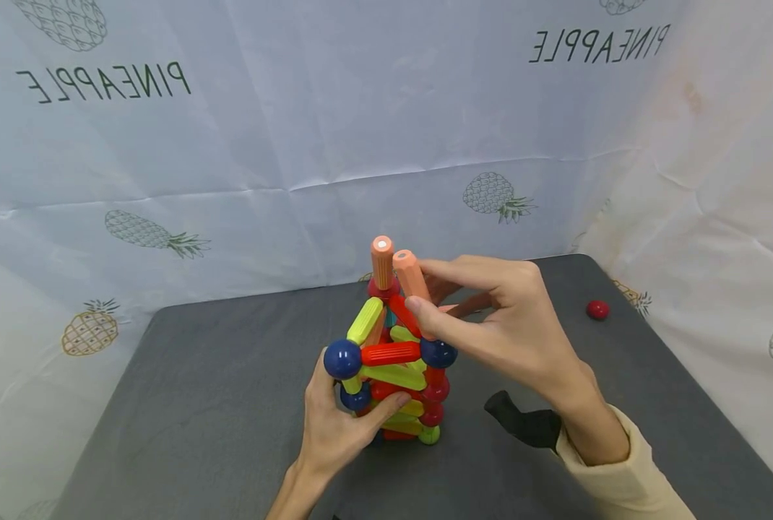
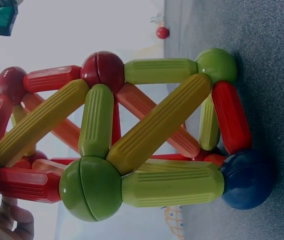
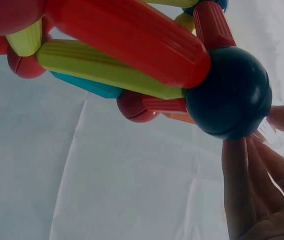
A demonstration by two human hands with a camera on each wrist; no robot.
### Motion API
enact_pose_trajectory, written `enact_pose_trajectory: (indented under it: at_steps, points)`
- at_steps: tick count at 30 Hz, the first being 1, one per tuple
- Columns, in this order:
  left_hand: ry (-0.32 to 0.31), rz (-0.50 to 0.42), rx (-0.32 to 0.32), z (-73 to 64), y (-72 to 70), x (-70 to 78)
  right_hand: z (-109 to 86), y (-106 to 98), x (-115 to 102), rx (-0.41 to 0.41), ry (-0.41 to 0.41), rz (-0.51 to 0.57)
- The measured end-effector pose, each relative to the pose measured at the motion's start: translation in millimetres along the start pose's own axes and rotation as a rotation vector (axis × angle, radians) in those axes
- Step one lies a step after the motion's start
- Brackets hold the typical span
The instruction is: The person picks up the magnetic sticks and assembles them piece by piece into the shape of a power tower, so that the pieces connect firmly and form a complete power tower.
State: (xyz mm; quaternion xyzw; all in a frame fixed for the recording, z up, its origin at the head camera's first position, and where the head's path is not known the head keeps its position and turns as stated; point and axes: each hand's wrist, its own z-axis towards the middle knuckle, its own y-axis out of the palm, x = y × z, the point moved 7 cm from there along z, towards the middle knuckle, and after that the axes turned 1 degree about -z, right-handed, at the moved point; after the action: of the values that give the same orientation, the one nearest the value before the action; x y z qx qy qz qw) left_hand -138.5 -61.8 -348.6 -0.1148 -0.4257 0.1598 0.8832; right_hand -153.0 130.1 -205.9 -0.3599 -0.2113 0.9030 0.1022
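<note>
A tower of magnetic rods and balls (image 1: 393, 375) stands on the table, built of red, yellow-green, orange and blue parts. My left hand (image 1: 334, 422) grips it around the upper middle, thumb across the near side. With thumb and fingers my right hand (image 1: 513, 325) pinches an orange rod (image 1: 409, 274) above the blue ball (image 1: 438, 353) at the top right corner. Whether rod and ball touch is hidden by the thumb. Another orange rod (image 1: 382, 263) points up from a red ball at the back. In the right wrist view, fingertips show beside the blue ball (image 3: 229, 92).
A loose red ball (image 1: 597, 310) lies at the right of the dark grey table (image 1: 230, 404). Behind the table hangs a white cloth (image 1: 334, 108) with pineapple prints. A black strap (image 1: 523, 421) dangles by my right wrist.
</note>
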Motion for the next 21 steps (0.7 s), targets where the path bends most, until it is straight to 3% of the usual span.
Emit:
enact_pose_trajectory:
  at_steps: [7, 9, 12, 14, 17, 19, 21]
  points:
    - [0.043, -0.008, -0.043, 2.2, -2.1, 0.8, 0.4, 2, -3, -0.004, -0.020, -0.019]
    - [0.090, -0.052, -0.068, 5.8, -6.0, -1.4, -0.8, 1, -2, 0.005, -0.019, -0.021]
    - [0.171, -0.191, -0.147, 17.2, -13.2, -7.5, -3.8, -3, 3, 0.034, -0.015, -0.017]
    - [0.201, -0.315, -0.263, 28.8, -16.5, -13.4, -5.4, -7, 8, 0.065, -0.011, 0.002]
    - [0.187, -0.488, -0.522, 46.4, -16.7, -22.0, -5.1, -12, 26, 0.112, 0.033, 0.018]
    - [0.146, -0.563, -0.692, 55.4, -14.7, -27.3, -3.5, -13, 48, 0.125, 0.092, -0.002]
    - [0.125, -0.608, -0.819, 62.2, -11.5, -29.9, -3.0, -11, 78, 0.104, 0.184, -0.075]
